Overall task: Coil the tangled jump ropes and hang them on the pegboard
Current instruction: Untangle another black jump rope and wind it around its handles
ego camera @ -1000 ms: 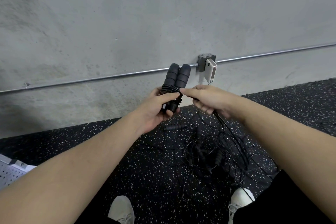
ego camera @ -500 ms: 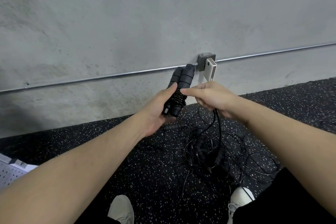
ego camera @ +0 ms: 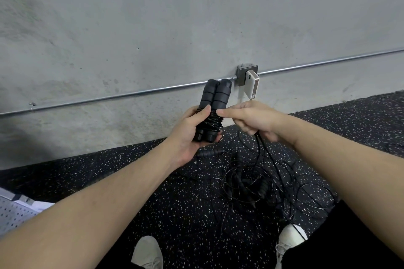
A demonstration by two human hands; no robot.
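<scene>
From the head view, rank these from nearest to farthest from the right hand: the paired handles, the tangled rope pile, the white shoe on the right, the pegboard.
From the right hand:
1. Paired handles, just left of its fingertips, in the left hand's grip.
2. Tangled rope pile, on the floor below it.
3. White shoe, bottom right.
4. Pegboard, far lower-left edge.

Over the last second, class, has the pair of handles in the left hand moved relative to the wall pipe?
Yes. The pair of handles rose: their tops now overlap the wall pipe, which they sat below earlier.
</scene>
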